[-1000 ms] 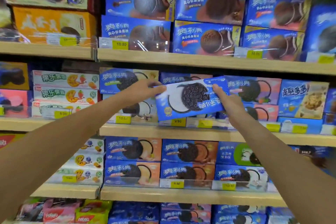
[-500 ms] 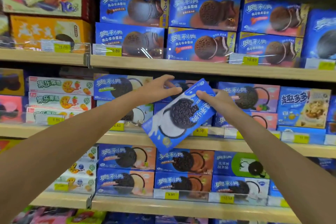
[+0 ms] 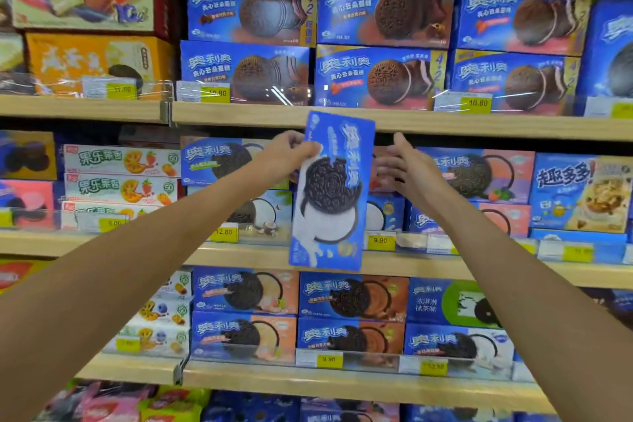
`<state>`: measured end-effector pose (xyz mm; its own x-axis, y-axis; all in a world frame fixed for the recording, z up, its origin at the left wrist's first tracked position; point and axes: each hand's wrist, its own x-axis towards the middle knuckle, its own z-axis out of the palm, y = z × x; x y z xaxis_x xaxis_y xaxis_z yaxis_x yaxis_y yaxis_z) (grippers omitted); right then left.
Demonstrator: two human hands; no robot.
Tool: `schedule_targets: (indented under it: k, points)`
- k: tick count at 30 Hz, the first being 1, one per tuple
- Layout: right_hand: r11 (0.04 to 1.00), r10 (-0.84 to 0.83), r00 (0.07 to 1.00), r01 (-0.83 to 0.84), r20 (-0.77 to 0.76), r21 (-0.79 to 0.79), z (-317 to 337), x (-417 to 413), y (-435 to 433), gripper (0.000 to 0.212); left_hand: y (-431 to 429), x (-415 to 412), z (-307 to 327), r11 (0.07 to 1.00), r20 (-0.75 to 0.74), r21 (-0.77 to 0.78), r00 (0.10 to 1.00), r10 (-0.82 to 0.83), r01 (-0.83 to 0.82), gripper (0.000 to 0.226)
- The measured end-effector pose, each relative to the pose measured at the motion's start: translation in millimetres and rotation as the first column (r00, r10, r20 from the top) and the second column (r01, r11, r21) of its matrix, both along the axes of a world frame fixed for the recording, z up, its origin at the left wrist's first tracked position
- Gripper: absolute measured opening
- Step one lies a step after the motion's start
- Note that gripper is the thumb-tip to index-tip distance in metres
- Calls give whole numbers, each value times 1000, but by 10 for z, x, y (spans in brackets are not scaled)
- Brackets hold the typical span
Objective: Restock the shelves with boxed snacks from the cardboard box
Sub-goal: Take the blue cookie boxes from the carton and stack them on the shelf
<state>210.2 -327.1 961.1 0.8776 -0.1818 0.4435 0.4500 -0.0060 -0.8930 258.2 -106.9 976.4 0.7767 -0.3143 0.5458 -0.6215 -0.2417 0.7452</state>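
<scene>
Before the shelf (image 3: 274,259), left hand (image 3: 289,154) gripping upright cookie box (image 3: 330,195), right hand (image 3: 406,169) spread

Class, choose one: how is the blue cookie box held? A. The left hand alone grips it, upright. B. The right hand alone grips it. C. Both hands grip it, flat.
A: the left hand grips the upright blue cookie box near its top; the right hand is open beside it.

Upright cookie box (image 3: 330,192) in left hand (image 3: 287,151)
</scene>
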Motion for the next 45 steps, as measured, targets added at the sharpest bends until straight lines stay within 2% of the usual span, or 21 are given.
schedule_targets:
  k: [2, 5, 8, 10, 13, 15, 17, 18, 19, 21, 22, 25, 26, 27, 28, 30, 34, 36, 40, 42, 45]
  points:
    - [999, 23, 996, -27, -84, -47, -116, 15, -47, 49, 38, 9, -28, 986, -52, -167, 999, -4, -5, 17]
    - [993, 51, 981, -70, -186, -96, -277, 29, -84, 50, 58, 1, -103, 943, -141, -332, 989, -34, -15, 19]
    - [974, 121, 969, -158, -217, -160, -363, 22, -67, 59, 37, -49, -184, 874, -182, -485, 975, -124, 21, 7]
    - [978, 116, 974, -146, -195, -147, -378, 36, -73, 59, 12, -60, -253, 830, -183, -557, 973, -142, 17, 6]
    - [985, 142, 977, -156, -162, -74, -378, 39, -111, 44, -30, -56, -373, 758, -182, -652, 972, -149, -6, 6]
    - [977, 204, 963, -211, -174, -22, -396, 15, -119, 36, -69, -86, -431, 724, -171, -690, 970, -175, 9, 6]
    - [980, 196, 963, -201, -185, -7, -424, 0, -100, 26, -101, -105, -482, 696, -159, -716, 962, -221, 41, 6]
    - [983, 182, 968, -184, -173, 3, -429, -10, -81, 29, -114, -126, -493, 681, -165, -730, 953, -255, 56, 7]
    - [986, 166, 977, -165, -136, 18, -427, -32, -47, 43, -117, -121, -504, 679, -173, -731, 944, -280, 67, 7]
    - [992, 97, 993, -92, -64, 85, -408, -42, -4, 85, -116, -93, -540, 696, -190, -714, 936, -297, 76, 8]
    - [988, 60, 997, -53, -51, 142, -383, -26, 10, 97, -118, -97, -560, 701, -195, -709, 933, -302, 79, 13]
    - [972, -93, 996, 92, -5, 216, -323, 86, -58, 113, -78, -64, -603, 680, -176, -730, 945, -276, 62, 24]
    - [974, -135, 991, 135, -14, 182, -309, 93, -81, 124, -41, -37, -618, 688, -180, -723, 948, -263, 53, 35]
    - [977, -168, 985, 171, -30, 131, -295, 72, -88, 128, 0, -12, -631, 742, -191, -669, 954, -232, 47, 43]
    - [976, -197, 980, 200, -40, 90, -282, 18, -65, 120, 42, 3, -645, 818, -197, -573, 960, -198, 51, 44]
    - [969, -240, 970, 241, -37, 59, -309, 6, -51, 87, 100, 72, -664, 922, -209, -384, 967, -145, 55, 38]
    - [935, -354, 933, 355, 60, -6, -329, 73, -123, 48, 115, 75, -532, 955, -197, -277, 967, -162, 104, 41]
    - [920, -382, 922, 386, 67, -62, -276, 62, -109, 45, 98, 84, -434, 982, -105, -172, 990, -95, 76, 39]
    - [879, -440, 894, 448, 81, -163, -189, 142, -134, 66, 40, 231, -360, 994, 69, 32, 992, 103, -105, 44]
    - [857, -480, 876, 480, 49, -190, -198, 197, -111, 65, 17, 340, -402, 987, 78, 35, 985, 155, -158, 46]
    - [849, -482, 874, 482, 56, -217, -246, 265, -98, 49, -44, 397, -427, 981, 33, -19, 980, 194, -194, 42]
